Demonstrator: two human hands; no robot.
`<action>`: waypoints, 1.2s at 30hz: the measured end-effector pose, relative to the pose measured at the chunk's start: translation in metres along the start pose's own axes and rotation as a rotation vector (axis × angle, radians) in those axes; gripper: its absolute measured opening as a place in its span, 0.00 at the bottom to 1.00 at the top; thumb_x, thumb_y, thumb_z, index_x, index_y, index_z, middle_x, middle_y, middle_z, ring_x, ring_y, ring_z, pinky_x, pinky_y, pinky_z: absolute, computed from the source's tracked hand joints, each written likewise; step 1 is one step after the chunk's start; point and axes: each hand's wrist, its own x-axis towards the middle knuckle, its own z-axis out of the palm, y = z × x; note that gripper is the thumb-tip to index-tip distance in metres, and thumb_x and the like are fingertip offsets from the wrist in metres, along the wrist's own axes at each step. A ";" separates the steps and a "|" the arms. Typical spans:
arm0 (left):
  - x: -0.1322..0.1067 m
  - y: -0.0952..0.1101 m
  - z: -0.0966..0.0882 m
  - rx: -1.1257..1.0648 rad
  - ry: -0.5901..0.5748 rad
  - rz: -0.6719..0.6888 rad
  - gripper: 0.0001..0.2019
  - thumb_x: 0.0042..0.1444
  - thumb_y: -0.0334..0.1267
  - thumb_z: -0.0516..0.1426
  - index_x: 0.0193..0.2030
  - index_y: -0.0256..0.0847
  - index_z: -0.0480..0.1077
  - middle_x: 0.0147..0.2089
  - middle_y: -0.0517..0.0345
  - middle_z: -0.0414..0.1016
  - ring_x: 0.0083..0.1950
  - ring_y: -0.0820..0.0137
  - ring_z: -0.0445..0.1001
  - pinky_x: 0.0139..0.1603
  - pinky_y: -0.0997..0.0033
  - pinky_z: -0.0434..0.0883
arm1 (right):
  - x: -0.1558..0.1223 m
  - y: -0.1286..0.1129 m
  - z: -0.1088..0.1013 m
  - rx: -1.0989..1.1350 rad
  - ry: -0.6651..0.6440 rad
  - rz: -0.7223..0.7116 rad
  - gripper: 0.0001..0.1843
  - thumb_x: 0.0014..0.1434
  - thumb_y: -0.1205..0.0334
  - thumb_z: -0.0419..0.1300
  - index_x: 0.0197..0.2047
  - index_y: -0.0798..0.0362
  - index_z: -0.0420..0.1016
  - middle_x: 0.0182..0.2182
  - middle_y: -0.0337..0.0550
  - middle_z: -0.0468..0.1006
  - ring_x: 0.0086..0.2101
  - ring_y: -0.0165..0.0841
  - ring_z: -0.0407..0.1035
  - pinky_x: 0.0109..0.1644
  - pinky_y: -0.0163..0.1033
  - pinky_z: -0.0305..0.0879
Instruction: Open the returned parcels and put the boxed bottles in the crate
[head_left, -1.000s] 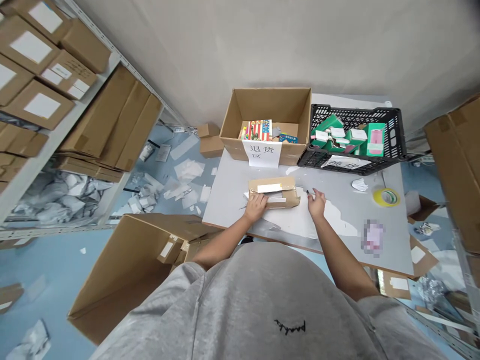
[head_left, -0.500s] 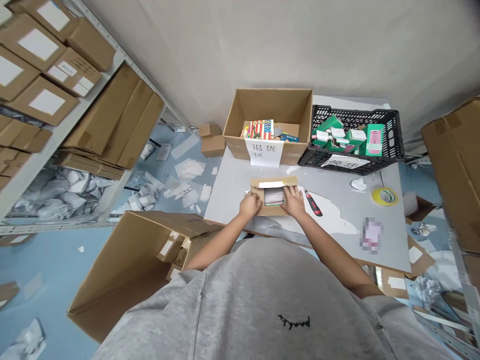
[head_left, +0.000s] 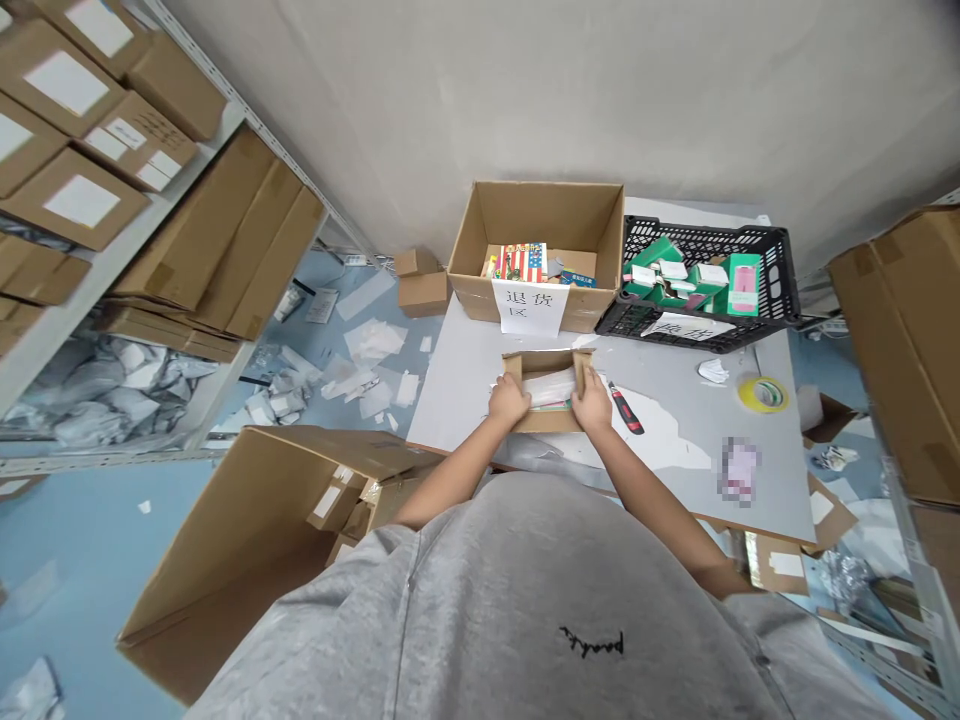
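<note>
A small cardboard box (head_left: 551, 422) sits on the table in front of me with its top flaps raised. Inside it lies something in whitish wrapping (head_left: 550, 388), with a coloured strip along its lower edge; I cannot tell what it is. My left hand (head_left: 509, 400) grips the box's left side, fingers curled over the edge and flap. On the right side, my right hand (head_left: 592, 402) is closed round the wall and flap there. Just right of that hand lies a red and black utility knife (head_left: 627, 410) on white paper.
Behind stand a large carton (head_left: 465, 292) of books and a black crate (head_left: 784, 270) of green boxes. A yellow tape roll (head_left: 763, 394) and crumpled paper (head_left: 713, 371) lie on the right. A big open carton (head_left: 225, 560) is at lower left, near shelves (head_left: 217, 150) of boxes.
The small box's flaps have been spread wider, showing more of the wrapped contents. My right hand has shifted from the top flap to the box's right side.
</note>
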 end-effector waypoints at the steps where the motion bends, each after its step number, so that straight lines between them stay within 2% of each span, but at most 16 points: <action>1: 0.004 -0.012 -0.005 -0.077 -0.018 0.009 0.20 0.63 0.38 0.58 0.61 0.37 0.67 0.56 0.36 0.76 0.56 0.51 0.78 0.55 0.58 0.73 | -0.001 0.006 -0.002 0.069 0.032 -0.008 0.36 0.65 0.63 0.51 0.75 0.56 0.59 0.69 0.57 0.66 0.65 0.47 0.63 0.68 0.52 0.62; 3: 0.011 -0.039 -0.015 -0.248 -0.025 0.045 0.13 0.67 0.36 0.53 0.56 0.39 0.71 0.52 0.42 0.80 0.54 0.55 0.79 0.55 0.60 0.73 | -0.002 0.017 -0.008 0.174 0.100 0.012 0.32 0.69 0.63 0.44 0.74 0.56 0.62 0.64 0.57 0.73 0.61 0.45 0.67 0.66 0.50 0.64; 5: 0.016 -0.063 -0.020 -0.439 0.027 0.038 0.12 0.68 0.37 0.54 0.54 0.40 0.71 0.52 0.45 0.80 0.54 0.59 0.80 0.55 0.63 0.74 | -0.004 0.025 -0.014 0.188 0.174 0.080 0.30 0.70 0.59 0.44 0.72 0.55 0.63 0.59 0.58 0.76 0.57 0.46 0.70 0.62 0.51 0.66; 7: 0.017 -0.078 -0.019 -0.521 0.075 -0.030 0.15 0.66 0.37 0.56 0.58 0.38 0.69 0.52 0.46 0.80 0.52 0.61 0.80 0.55 0.63 0.75 | -0.006 0.029 -0.019 0.082 0.267 0.148 0.30 0.69 0.58 0.49 0.72 0.54 0.63 0.60 0.59 0.74 0.57 0.49 0.68 0.61 0.54 0.65; 9: 0.014 -0.083 -0.013 -0.451 0.164 -0.093 0.22 0.63 0.35 0.60 0.63 0.37 0.65 0.54 0.44 0.77 0.55 0.59 0.78 0.59 0.58 0.73 | -0.007 0.030 -0.023 -0.082 0.350 0.168 0.30 0.67 0.61 0.53 0.71 0.53 0.64 0.64 0.61 0.69 0.62 0.52 0.62 0.64 0.57 0.60; 11: 0.008 -0.078 -0.007 -0.296 0.274 -0.065 0.27 0.60 0.32 0.62 0.66 0.37 0.63 0.60 0.40 0.72 0.63 0.55 0.73 0.67 0.51 0.68 | -0.008 0.029 -0.024 -0.196 0.360 0.134 0.27 0.66 0.65 0.52 0.68 0.54 0.68 0.66 0.61 0.66 0.64 0.53 0.57 0.66 0.58 0.55; 13: 0.003 -0.069 -0.004 -0.158 0.300 0.079 0.29 0.59 0.26 0.58 0.68 0.39 0.64 0.67 0.39 0.66 0.70 0.54 0.66 0.72 0.50 0.62 | -0.008 0.029 -0.022 -0.216 0.269 0.098 0.23 0.67 0.66 0.50 0.63 0.56 0.72 0.62 0.62 0.69 0.62 0.51 0.61 0.65 0.56 0.56; 16: 0.006 -0.056 -0.012 -0.052 0.169 0.324 0.31 0.64 0.26 0.53 0.74 0.45 0.60 0.72 0.46 0.64 0.74 0.60 0.61 0.75 0.55 0.60 | -0.007 0.029 -0.015 -0.175 0.075 0.106 0.23 0.69 0.59 0.50 0.63 0.57 0.71 0.58 0.60 0.72 0.57 0.49 0.66 0.61 0.50 0.62; 19: 0.022 -0.047 -0.027 -0.042 0.118 0.411 0.26 0.71 0.37 0.52 0.74 0.47 0.60 0.72 0.49 0.66 0.74 0.62 0.60 0.73 0.59 0.62 | -0.009 0.028 -0.006 -0.125 -0.034 0.108 0.34 0.67 0.55 0.53 0.72 0.60 0.61 0.65 0.62 0.68 0.63 0.50 0.63 0.65 0.49 0.63; 23: 0.053 -0.038 -0.043 -0.089 0.110 0.393 0.16 0.74 0.46 0.49 0.59 0.49 0.75 0.60 0.53 0.76 0.65 0.64 0.69 0.66 0.65 0.67 | -0.017 0.025 0.006 -0.020 -0.055 0.143 0.39 0.66 0.62 0.48 0.78 0.62 0.50 0.69 0.61 0.66 0.67 0.47 0.62 0.68 0.47 0.61; 26: 0.080 -0.029 -0.043 -0.139 0.089 0.287 0.20 0.76 0.50 0.46 0.47 0.46 0.77 0.51 0.51 0.80 0.55 0.63 0.75 0.56 0.68 0.69 | -0.027 0.025 0.011 0.000 -0.045 0.146 0.38 0.69 0.62 0.42 0.79 0.64 0.46 0.73 0.61 0.60 0.69 0.47 0.59 0.68 0.48 0.62; 28: 0.096 -0.021 -0.039 -0.189 0.061 0.184 0.20 0.76 0.50 0.46 0.45 0.44 0.76 0.47 0.52 0.81 0.50 0.63 0.77 0.49 0.70 0.69 | -0.034 0.027 0.012 -0.028 -0.042 0.114 0.38 0.72 0.58 0.42 0.80 0.63 0.41 0.76 0.60 0.54 0.71 0.48 0.55 0.69 0.51 0.62; 30: 0.110 -0.012 -0.033 -0.223 0.044 0.074 0.16 0.75 0.49 0.50 0.50 0.43 0.74 0.46 0.52 0.81 0.47 0.64 0.77 0.45 0.71 0.68 | -0.038 0.030 0.011 -0.064 -0.064 0.040 0.44 0.72 0.49 0.47 0.81 0.62 0.36 0.78 0.61 0.47 0.74 0.48 0.49 0.70 0.52 0.61; 33: 0.122 -0.003 -0.025 -0.216 0.078 -0.015 0.13 0.72 0.46 0.55 0.56 0.42 0.70 0.50 0.50 0.79 0.48 0.65 0.77 0.47 0.70 0.69 | -0.039 0.037 0.007 -0.120 -0.148 -0.089 0.66 0.61 0.36 0.64 0.81 0.63 0.29 0.78 0.65 0.38 0.76 0.51 0.40 0.72 0.54 0.57; 34: 0.123 -0.001 -0.024 -0.181 0.125 -0.002 0.13 0.72 0.45 0.56 0.56 0.42 0.70 0.53 0.48 0.78 0.51 0.64 0.76 0.50 0.69 0.69 | -0.039 0.038 0.005 -0.138 -0.177 -0.117 0.72 0.56 0.33 0.68 0.81 0.63 0.28 0.78 0.66 0.35 0.76 0.53 0.38 0.72 0.55 0.56; 36: 0.121 0.001 -0.023 -0.078 0.213 0.112 0.11 0.71 0.42 0.56 0.55 0.43 0.72 0.59 0.45 0.74 0.59 0.61 0.72 0.59 0.64 0.67 | -0.037 0.040 0.003 -0.170 -0.214 -0.139 0.79 0.49 0.32 0.73 0.81 0.62 0.28 0.78 0.68 0.33 0.76 0.55 0.38 0.72 0.56 0.56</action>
